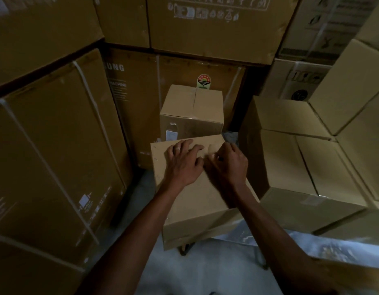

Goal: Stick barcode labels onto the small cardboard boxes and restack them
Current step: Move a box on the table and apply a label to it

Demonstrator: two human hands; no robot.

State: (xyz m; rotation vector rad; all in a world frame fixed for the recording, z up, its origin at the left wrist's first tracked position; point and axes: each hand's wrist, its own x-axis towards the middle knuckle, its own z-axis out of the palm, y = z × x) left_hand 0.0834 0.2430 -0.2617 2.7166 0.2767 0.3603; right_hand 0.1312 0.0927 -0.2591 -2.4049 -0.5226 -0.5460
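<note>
A small plain cardboard box stands in front of me on a low stand, its top facing up. Both my hands lie on the far part of that top. My left hand rests flat with fingers spread, a ring on one finger. My right hand sits beside it with fingers curled down onto the cardboard, a small dark thing near its fingertips; I cannot tell whether it pinches a label. Behind stands a second small box with a white label low on its front.
Tall strapped appliance cartons wall in the left and back. More small cartons are stacked at the right. A plastic-wrapped surface lies at lower right. Grey floor shows below the box.
</note>
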